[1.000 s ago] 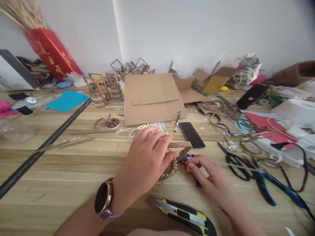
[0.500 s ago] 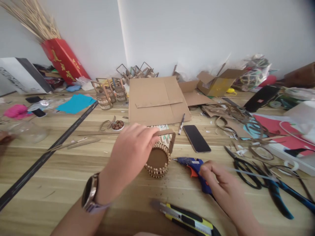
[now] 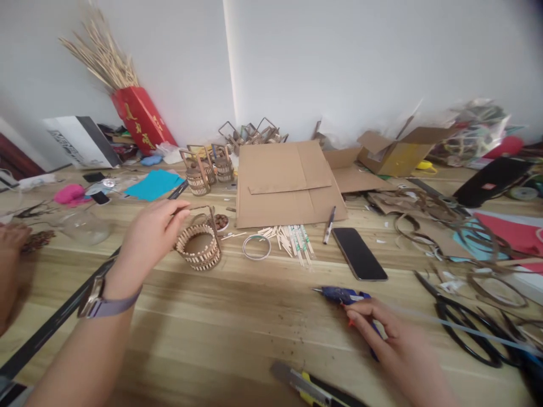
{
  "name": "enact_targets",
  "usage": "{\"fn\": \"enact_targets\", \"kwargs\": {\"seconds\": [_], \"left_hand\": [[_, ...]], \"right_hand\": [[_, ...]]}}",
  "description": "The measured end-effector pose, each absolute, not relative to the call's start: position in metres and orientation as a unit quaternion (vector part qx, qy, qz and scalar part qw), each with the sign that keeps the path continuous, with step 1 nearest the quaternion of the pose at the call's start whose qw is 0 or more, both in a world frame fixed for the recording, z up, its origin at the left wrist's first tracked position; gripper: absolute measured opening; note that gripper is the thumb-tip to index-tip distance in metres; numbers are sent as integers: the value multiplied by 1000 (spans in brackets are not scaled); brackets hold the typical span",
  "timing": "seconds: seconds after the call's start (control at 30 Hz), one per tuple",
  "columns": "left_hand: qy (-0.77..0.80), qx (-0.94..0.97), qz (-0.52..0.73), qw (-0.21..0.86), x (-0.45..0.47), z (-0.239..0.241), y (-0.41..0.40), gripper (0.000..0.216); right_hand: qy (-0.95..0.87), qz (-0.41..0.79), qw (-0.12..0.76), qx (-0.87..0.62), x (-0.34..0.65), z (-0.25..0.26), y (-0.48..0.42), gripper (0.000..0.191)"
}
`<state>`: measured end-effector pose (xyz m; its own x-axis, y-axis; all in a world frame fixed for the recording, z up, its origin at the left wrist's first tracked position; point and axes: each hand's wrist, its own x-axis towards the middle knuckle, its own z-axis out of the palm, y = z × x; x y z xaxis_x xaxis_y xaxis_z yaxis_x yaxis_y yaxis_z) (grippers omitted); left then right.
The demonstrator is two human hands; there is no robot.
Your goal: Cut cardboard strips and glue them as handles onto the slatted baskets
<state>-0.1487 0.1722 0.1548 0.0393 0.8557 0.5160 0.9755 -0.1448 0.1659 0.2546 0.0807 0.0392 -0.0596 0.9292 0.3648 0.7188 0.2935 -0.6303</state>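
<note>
My left hand (image 3: 148,234), with a watch on the wrist, pinches the flat brown handle of a small round bucket (image 3: 200,260) ringed with short pale sticks. The bucket is at the left of centre, its open top towards me. My right hand (image 3: 384,328) is closed around a blue glue gun (image 3: 339,294), whose nozzle points left; a long clear glue stick (image 3: 462,328) trails from its back. A pale ring (image 3: 257,247) and several loose sticks (image 3: 292,240) lie between bucket and phone. Below the glue gun is a yellow-black utility knife (image 3: 311,387).
A phone (image 3: 360,254), a pen (image 3: 329,225) and black scissors (image 3: 462,325) lie to the right. Folded cardboard (image 3: 288,206) lies behind, near several finished buckets (image 3: 198,180). A small dish of brown beads (image 3: 220,222) stands behind the bucket. Another person's hand (image 3: 12,246) is at far left.
My left hand has moved the bucket left, uncovering the ring and loose sticks. My right hand stays on the glue gun. The camera view has shifted left.
</note>
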Motion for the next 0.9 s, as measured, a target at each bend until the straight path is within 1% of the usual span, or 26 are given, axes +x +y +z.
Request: {"fn": "enact_targets", "kwargs": {"seconds": [0.17,0.43,0.63,0.8,0.9], "left_hand": [[-675,-693,-236,91,-175,145,188,38],[-666,-694,-252,103,-190,138,207,35],[-655,-702,-254,118,-199,142,219,35],[-656,-694,-267,132,-199,152,214,38],[-666,-682,-270,138,-200,160,206,42]], "right_hand": [[-705,153,359,-592,256,36,80,26],[-696,161,340,-612,257,29,79,29],[-709,160,314,-610,258,28,78,29],[-706,156,329,-608,259,26,78,30],[-710,167,314,-608,259,25,77,30]]}}
